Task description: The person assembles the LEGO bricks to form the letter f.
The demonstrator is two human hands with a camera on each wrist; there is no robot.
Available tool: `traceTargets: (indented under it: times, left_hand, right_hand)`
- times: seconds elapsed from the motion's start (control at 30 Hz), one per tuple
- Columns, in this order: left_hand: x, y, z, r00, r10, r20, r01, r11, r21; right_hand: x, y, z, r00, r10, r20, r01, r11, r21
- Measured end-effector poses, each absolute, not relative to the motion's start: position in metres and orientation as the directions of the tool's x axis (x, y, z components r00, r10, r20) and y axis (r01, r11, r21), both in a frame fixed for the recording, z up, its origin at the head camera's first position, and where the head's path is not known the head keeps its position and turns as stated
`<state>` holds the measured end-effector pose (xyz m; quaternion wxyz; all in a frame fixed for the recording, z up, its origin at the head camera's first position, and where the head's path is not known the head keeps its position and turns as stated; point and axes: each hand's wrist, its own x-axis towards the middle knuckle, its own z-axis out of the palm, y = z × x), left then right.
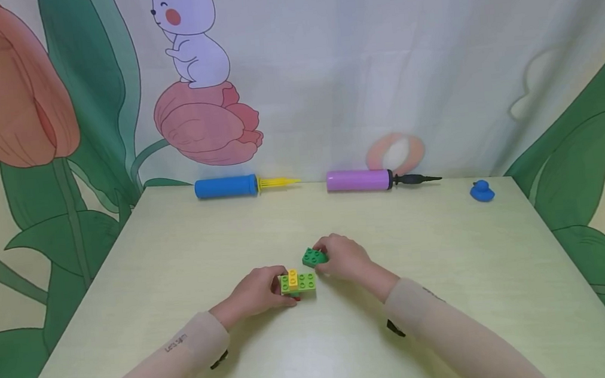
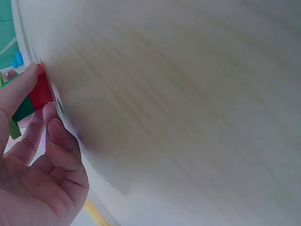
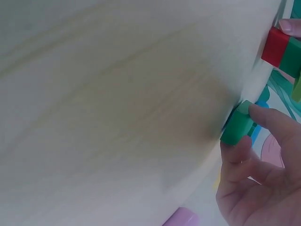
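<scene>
Near the middle of the table, my left hand [image 1: 260, 290] grips a small stack of toy building bricks by its left side. A yellow brick [image 1: 293, 278] tops the stack, crossing a longer lime green brick [image 1: 306, 281]. In the left wrist view, a red brick [image 2: 41, 89] forms the bottom and a darker green brick [image 2: 23, 109] sits above it. My right hand [image 1: 345, 257] pinches a separate green brick [image 3: 239, 123] between thumb and fingers. That brick is low at the tabletop, just behind and right of the stack, apart from it.
Along the table's back edge lie a blue hand pump [image 1: 227, 187] with a yellow nozzle and a purple hand pump [image 1: 358, 180] with a black nozzle. A small blue toy duck [image 1: 482, 191] sits at the back right. A printed curtain [image 1: 293, 82] hangs behind the table [image 1: 419, 227].
</scene>
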<state>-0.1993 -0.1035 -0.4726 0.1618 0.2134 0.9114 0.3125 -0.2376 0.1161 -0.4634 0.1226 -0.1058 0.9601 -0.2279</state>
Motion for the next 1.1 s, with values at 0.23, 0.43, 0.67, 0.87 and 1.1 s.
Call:
traceTargets:
  times: [0.23, 0.43, 0.67, 0.87, 1.1]
  left_hand:
    - [-0.201, -0.104, -0.474, -0.852, 0.493, -0.175, 0.285, 0.717, 0.636]
    - [-0.202, -0.105, -0.475, -0.846, 0.507, -0.163, 0.309, 0.717, 0.625]
    - [-0.203, -0.105, -0.475, -0.843, 0.513, -0.161, 0.309, 0.708, 0.635]
    - [-0.202, -0.105, -0.474, -0.841, 0.522, -0.141, 0.329, 0.7, 0.634]
    - [-0.201, -0.106, -0.474, -0.841, 0.522, -0.143, 0.322, 0.695, 0.642]
  right_hand:
    - [-0.234, 0.121, -0.453, -0.952, -0.277, -0.133, -0.174, 0.844, -0.508]
    - [-0.228, 0.125, -0.44, -0.947, -0.314, -0.071, -0.228, 0.81, -0.54]
    - [-0.218, 0.128, -0.429, -0.937, -0.35, 0.006, -0.292, 0.77, -0.567]
    - [-0.206, 0.128, -0.417, -0.917, -0.397, 0.043, -0.349, 0.746, -0.567]
    - [-0.191, 0.127, -0.411, -0.898, -0.435, 0.069, -0.395, 0.726, -0.563]
